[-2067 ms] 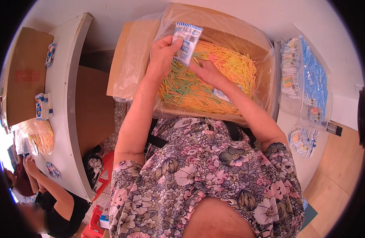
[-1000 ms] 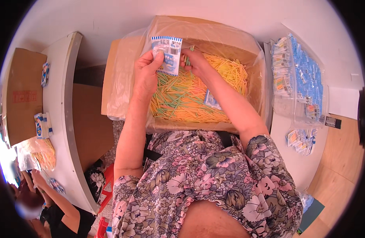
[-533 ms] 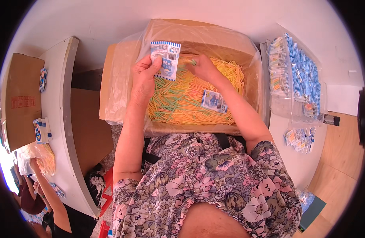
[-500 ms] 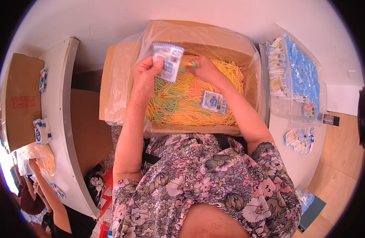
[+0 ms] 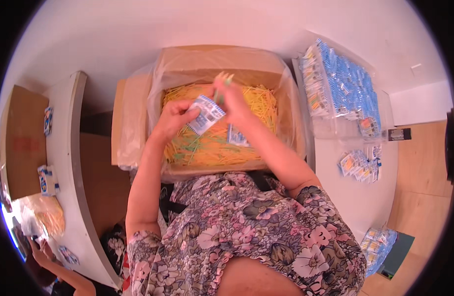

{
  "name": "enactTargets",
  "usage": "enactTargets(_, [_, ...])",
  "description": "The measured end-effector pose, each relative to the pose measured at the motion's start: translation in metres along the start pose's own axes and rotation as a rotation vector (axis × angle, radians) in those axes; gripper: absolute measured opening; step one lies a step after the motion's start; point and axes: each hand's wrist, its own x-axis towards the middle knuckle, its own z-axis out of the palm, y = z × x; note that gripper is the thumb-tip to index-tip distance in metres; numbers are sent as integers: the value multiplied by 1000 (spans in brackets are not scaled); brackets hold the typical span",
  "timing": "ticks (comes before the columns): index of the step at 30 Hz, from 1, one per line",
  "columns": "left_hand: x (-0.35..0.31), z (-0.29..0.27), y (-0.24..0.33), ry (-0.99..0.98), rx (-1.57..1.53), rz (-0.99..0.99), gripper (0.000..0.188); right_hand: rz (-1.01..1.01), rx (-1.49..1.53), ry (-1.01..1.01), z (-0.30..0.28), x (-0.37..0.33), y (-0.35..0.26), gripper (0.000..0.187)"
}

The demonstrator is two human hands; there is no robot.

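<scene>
My left hand (image 5: 173, 118) is closed on a small blue-and-white packet (image 5: 205, 116), pinched at its left edge and tilted. Just right of it, my right hand (image 5: 233, 104) grips a few thin coloured sticks (image 5: 223, 79), pale green and yellow-orange ends poking out above the fingers; motion blurs it. Both hands hover over a cardboard box (image 5: 212, 55) lined with clear plastic. Loose yellow, orange and green sticks (image 5: 260, 111) fill the box. On top of them lies another packet (image 5: 236, 137), partly hidden by my right forearm.
On the right table, a clear plastic bin (image 5: 330, 127) holds many packets, with a small pile of packets (image 5: 359, 166) in front. A bag of packets (image 5: 377, 246) is lower right. At left, a co-worker's arm (image 5: 64, 270) reaches by a table (image 5: 71, 172) bearing a carton (image 5: 24, 143).
The packet in my left hand has come down and tilted. My right hand has lifted from the sticks, drawing close to the packet with some in its fingers. The whole view has shifted.
</scene>
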Motion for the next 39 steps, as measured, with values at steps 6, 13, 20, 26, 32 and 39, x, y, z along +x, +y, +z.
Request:
enactTargets(6, [5, 30, 10, -237, -83, -89, 18, -114, 153, -93, 2, -23, -25, 26])
enactTargets(13, [5, 49, 16, -237, 109, -43, 11, -196, 86, 18, -11, -23, -23, 28])
enactTargets(20, [0, 58, 13, -90, 50, -8, 8, -45, -290, -104, -46, -57, -17, 28])
enactTargets(26, [4, 68, 19, -197, 116, -31, 9, -91, -223, -5, -40, -70, -39, 27])
enactTargets(32, [-1, 47, 5, 66, -23, -33, 16, 161, 74, -31, -86, -94, -13, 19])
enactTargets(39, [4, 58, -9, -30, -20, -86, 19, 401, -192, -182, -109, -111, 14, 17])
